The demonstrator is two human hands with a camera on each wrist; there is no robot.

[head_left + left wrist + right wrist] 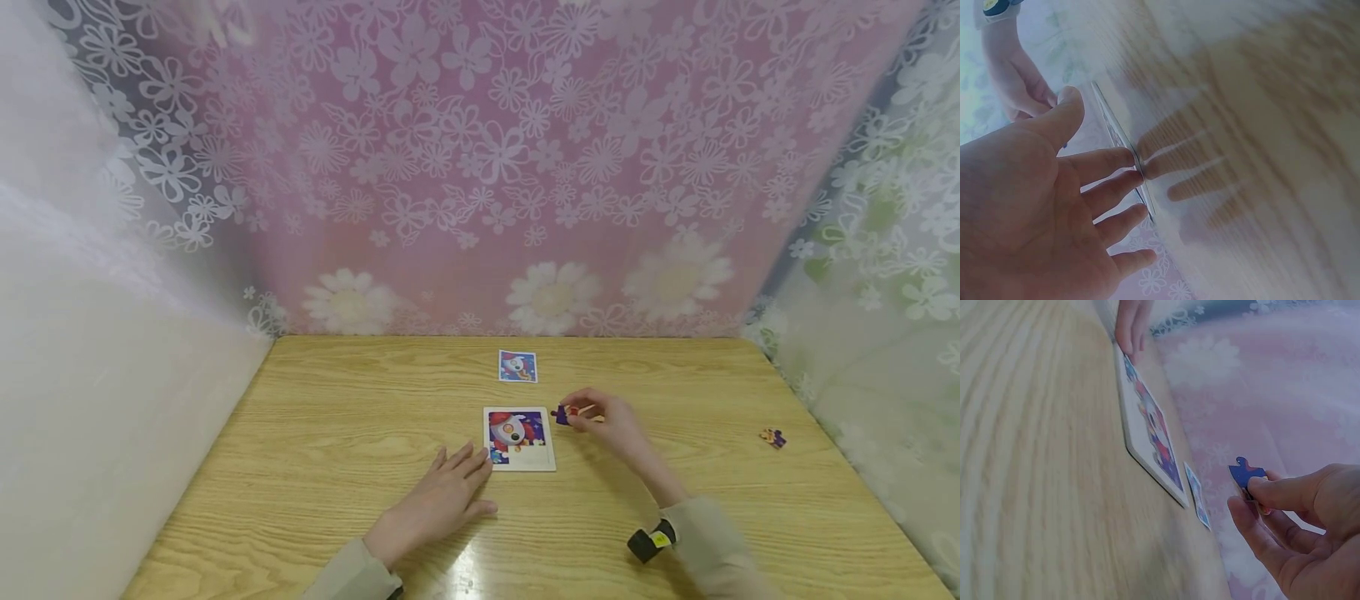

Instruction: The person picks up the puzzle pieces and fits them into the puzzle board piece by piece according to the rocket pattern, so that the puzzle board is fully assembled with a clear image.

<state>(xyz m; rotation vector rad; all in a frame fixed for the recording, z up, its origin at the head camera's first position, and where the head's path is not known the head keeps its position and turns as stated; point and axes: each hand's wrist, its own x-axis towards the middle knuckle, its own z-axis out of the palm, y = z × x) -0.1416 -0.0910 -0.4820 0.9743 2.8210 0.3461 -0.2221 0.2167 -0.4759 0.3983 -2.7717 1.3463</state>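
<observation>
Pinching a small purple cardboard puzzle piece (563,414) between thumb and fingertips, the right hand (611,425) is raised a little over the light wooden surface (337,417), just to the right of the white square puzzle board (520,438). The grip of this hand is closed on the piece; in the right wrist view the piece (1245,474) shows a round knob on its top edge and a flat, thin body. The board lies flat on the surface, and its upper part carries a colourful rocket picture while the lower right part is pale and bare. The left hand (442,500) rests flat on the surface with the fingers straight and spread, holding nothing; its fingertips (1127,157) touch the left edge of the board (1124,134), as the left wrist view shows. Beyond the board, a little apart from it, lies a small rectangular printed card (517,367) with the same rocket picture. Well apart, near the right edge of the surface, lies another small loose puzzle piece (772,437) in dark and orange colours. The surface has a clear wood grain and a soft shine. Around it on three sides hangs a thin lace curtain with white flowers (480,167), pink at the back and paler at the sides.
</observation>
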